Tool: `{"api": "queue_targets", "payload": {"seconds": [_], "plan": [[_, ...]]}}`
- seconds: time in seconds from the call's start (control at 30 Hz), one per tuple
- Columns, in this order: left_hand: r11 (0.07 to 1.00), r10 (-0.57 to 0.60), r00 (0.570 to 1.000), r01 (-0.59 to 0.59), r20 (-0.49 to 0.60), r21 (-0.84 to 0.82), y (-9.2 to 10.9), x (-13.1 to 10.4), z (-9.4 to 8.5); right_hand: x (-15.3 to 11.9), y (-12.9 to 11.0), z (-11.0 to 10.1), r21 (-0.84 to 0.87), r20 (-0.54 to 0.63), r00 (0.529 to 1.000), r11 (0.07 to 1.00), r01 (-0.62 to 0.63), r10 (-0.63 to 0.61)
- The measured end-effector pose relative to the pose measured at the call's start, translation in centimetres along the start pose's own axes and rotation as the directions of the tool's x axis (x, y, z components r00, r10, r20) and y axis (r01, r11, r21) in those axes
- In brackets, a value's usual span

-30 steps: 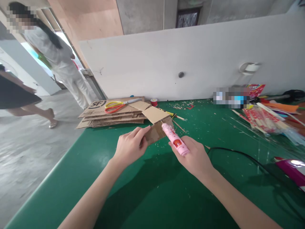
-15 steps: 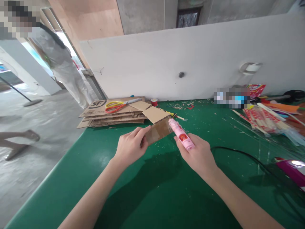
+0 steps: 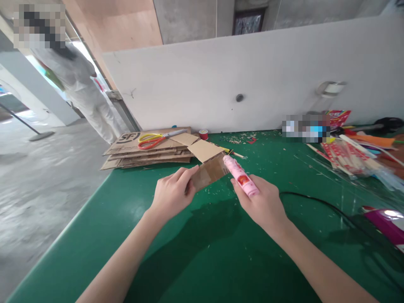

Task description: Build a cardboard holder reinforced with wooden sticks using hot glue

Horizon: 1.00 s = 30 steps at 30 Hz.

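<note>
At seven o'clock, the left hand (image 3: 173, 188) pinches a flat brown cardboard strip (image 3: 208, 173); at four, the right hand (image 3: 263, 201) grasps a pink patterned cylindrical tool (image 3: 240, 174), apparently gluing; next calls for steadiness.

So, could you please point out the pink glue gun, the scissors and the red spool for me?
Pink glue gun (image 3: 241, 178): head view, middle of its barrel.
Scissors (image 3: 164, 136): head view, where blades meet handles.
Red spool (image 3: 203, 136): head view, its red side.
</note>
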<state>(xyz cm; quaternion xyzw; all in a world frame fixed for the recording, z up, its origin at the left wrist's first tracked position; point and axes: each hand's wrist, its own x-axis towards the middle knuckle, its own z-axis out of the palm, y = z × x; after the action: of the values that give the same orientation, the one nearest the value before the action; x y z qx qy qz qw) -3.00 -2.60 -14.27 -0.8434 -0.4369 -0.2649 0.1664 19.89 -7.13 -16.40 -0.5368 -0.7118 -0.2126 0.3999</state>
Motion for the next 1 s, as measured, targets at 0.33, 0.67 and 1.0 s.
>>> {"api": "queue_targets", "payload": {"seconds": [0.33,0.67,1.0], "plan": [[1.0,-0.004,1.0,0.004,0.021,0.002,0.2,0.1,0.1,-0.5,-0.6,0.3,0.066,0.035,0.999,0.998,-0.019,0.017],[1.0,-0.016,0.998,0.017,0.055,-0.008,0.2,0.0,0.3,-1.2,-1.1,0.7,0.101,0.082,0.997,0.995,-0.004,-0.004],[1.0,-0.009,0.997,0.01,0.074,-0.017,0.2,-0.1,0.5,-1.3,-1.4,0.8,0.151,0.127,0.992,0.988,-0.001,-0.019]]}}
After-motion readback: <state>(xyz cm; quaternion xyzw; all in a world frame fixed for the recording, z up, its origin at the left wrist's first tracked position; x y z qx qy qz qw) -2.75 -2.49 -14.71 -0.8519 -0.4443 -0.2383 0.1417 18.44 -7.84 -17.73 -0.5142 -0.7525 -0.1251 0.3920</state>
